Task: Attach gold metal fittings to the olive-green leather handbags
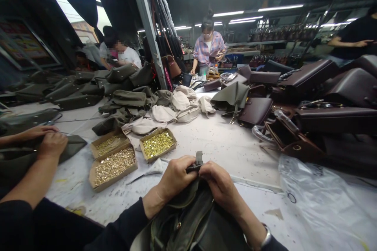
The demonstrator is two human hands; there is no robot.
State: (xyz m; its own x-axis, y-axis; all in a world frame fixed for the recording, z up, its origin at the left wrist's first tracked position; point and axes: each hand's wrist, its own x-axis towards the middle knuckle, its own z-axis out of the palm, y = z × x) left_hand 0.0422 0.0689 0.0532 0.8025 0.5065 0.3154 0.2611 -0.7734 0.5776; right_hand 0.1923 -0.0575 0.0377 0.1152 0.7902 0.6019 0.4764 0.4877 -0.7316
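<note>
An olive-green bag [203, 219] with zippers lies in front of me at the bottom of the view. My left hand [178, 172] is closed on its top edge, where a short strap tab [199, 157] sticks up. From the other side, my right hand [219, 180] pinches the same edge, close beside the left. The fingertips of both hands are partly hidden by the fabric. Beyond my left hand lie a pointed hand tool with a white-wrapped handle [154, 166] and a cardboard tray [172, 149] of gold-coloured metal pieces.
Two more cardboard trays [134, 166] of small metal parts stand at left. A co-worker's hands [53, 141] handle dark green fabric there. Beige pouches [165, 113] lie behind the trays. Dark brown handbags [309, 80] pile up at right, near clear plastic [318, 200]. Other people work farther back.
</note>
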